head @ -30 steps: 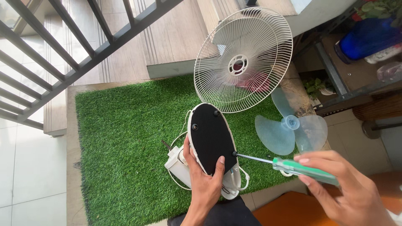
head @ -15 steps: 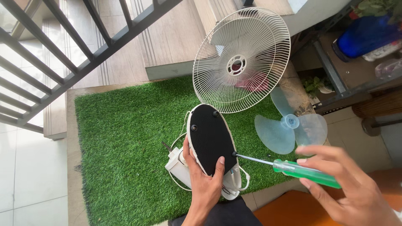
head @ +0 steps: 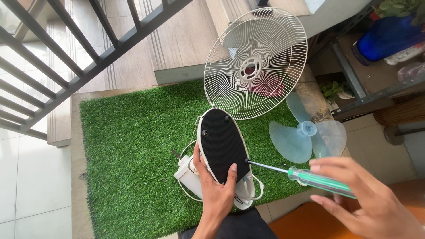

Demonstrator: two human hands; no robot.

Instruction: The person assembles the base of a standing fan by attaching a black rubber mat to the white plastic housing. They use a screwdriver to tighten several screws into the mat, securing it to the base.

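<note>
1. Left hand [head: 215, 188]: fingers curled around the lower edge of the fan base [head: 223, 144], held tilted above the green mat [head: 133, 146].
2. Right hand [head: 367, 199]: fingers loosely closed on the green screwdriver [head: 310, 177]; its tip meets the base's right rim.
3. Fan grille [head: 255, 62] and blade [head: 305, 137] lie beyond.

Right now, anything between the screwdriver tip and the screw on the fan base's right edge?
Nothing visible. The screwdriver in the right hand already has its tip on the right edge of the fan base. The left hand holds the base lower down, thumb clear of the tip.
</note>
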